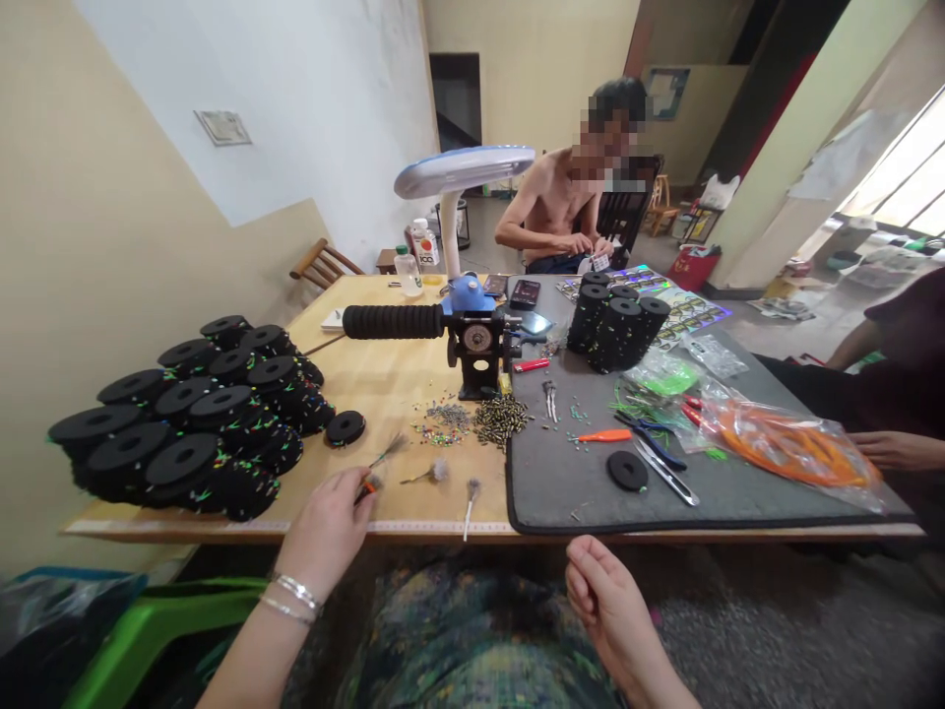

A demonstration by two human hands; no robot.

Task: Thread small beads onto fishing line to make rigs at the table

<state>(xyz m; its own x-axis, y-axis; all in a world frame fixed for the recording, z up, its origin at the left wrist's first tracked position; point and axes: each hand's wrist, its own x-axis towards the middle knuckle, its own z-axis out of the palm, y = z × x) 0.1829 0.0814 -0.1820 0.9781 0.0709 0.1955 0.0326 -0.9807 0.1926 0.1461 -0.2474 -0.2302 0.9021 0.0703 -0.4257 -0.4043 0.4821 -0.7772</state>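
My left hand (329,522), with bracelets at the wrist, is closed at the table's front edge. Its fingertips pinch a small bundle of thin grey strands (388,451), with a bit of orange beside the thumb. My right hand (609,601) is off the front edge, thumb and fingertips pressed together; anything between them is too small to make out. Two more strand bundles, one lying sideways (437,472) and one with a white stem (471,500), rest to the right of my left hand. A black foam ring (346,427) lies beyond it.
Black foam spools (221,404) crowd the left. A clamp-like device (479,350) with a black roll stands before a lamp (465,169). Small metal parts (500,421), an orange-handled tool (603,435), a utility knife (668,473) and bagged orange cord (789,443) lie rightward. Two people sit nearby.
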